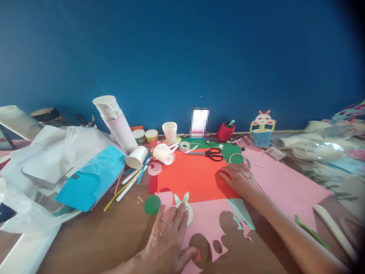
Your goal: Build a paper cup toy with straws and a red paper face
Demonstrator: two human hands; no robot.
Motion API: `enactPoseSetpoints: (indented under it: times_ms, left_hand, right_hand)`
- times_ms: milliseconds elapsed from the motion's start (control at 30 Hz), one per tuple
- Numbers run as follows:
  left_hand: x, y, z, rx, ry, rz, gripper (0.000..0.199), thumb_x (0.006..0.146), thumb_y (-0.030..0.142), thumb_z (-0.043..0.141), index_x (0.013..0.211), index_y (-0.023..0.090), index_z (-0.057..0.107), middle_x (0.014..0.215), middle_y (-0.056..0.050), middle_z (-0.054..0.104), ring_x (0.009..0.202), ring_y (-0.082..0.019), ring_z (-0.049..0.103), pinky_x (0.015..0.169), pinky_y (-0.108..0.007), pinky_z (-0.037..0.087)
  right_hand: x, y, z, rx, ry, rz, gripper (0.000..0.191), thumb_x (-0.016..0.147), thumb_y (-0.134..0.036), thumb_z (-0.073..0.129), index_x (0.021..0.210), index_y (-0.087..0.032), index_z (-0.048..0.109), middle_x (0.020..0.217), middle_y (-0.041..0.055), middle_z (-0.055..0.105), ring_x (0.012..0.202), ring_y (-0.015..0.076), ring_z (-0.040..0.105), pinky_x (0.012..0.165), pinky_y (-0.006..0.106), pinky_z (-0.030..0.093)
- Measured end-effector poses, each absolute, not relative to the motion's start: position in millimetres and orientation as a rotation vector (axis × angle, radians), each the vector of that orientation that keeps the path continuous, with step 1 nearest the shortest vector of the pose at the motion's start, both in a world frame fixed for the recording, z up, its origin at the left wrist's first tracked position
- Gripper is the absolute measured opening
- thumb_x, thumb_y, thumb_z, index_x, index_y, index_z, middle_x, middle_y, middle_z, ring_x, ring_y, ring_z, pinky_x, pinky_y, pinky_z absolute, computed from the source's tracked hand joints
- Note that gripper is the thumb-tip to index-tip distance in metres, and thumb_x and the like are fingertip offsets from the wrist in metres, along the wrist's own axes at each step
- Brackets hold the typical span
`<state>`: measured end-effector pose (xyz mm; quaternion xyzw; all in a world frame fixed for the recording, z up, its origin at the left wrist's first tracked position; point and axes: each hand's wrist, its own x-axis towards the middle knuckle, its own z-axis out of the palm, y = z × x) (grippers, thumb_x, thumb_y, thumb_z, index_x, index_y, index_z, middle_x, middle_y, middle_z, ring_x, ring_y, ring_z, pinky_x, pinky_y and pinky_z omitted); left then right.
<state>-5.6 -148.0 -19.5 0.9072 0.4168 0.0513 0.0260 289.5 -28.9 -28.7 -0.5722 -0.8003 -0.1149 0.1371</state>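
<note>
My left hand (171, 232) lies with fingers stretched over a paper rabbit head (188, 219) with green-edged ears, covering part of it. Beneath is pink paper (205, 213) with several holes cut out. A green paper circle (153, 205) lies just left of my fingertips, by a pink paper circle (165, 198). My right hand (239, 179) rests at the right edge of an orange-red sheet (185, 175), thumb apart from the fingers. Its fingertips are close to a pale ring (239, 155) like a tape roll; contact is unclear. Black-handled scissors (209, 154) lie on the sheet's far part.
Paper cups (137, 157), straws and markers crowd the left, beside a plastic bag (59, 160) and a tall cup stack (115, 123). A blurred bright screen (200, 121) stands at the wall. A blue rabbit basket (261, 137) and plastic packages (322, 146) sit at right.
</note>
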Motion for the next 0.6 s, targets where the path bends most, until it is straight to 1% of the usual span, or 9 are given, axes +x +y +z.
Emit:
enactPoseSetpoints:
  times_ms: [233,400,600]
  left_hand:
    - [-5.2,-147.0,-15.1,2.785,1.293,0.129,0.065,0.08,0.057,0.031,0.133,0.019,0.03,0.138,-0.009,0.033,0.116,-0.026,0.035,0.1,-0.044,0.017]
    - [-4.5,-147.6,-13.8,2.787,1.291,0.106,0.064,0.08,0.056,0.032,0.133,0.019,0.031,0.138,-0.009,0.034,0.115,-0.026,0.036,0.099,-0.044,0.019]
    - [-4.0,-147.2,-17.3,2.777,1.283,0.095,0.066,0.08,0.058,0.027,0.132,0.018,0.032,0.139,-0.009,0.031,0.116,-0.027,0.034,0.099,-0.045,0.015]
  right_hand:
    - [290.5,-28.8,-30.9,-1.66,-2.31,-0.362,0.022,0.083,-0.031,0.045,0.08,-0.02,0.064,0.08,0.0035,0.065,0.076,0.0169,0.056,0.079,0.032,0.027]
    - [291.4,-29.3,-31.6,-1.664,-2.315,-0.36,0.021,0.083,-0.03,0.045,0.081,-0.02,0.064,0.081,0.0037,0.065,0.077,0.0169,0.055,0.08,0.032,0.026]
    - [290.5,-29.2,-31.8,-1.662,-2.313,-0.373,0.021,0.083,-0.03,0.046,0.081,-0.02,0.065,0.08,0.003,0.065,0.077,0.0166,0.056,0.08,0.032,0.026]
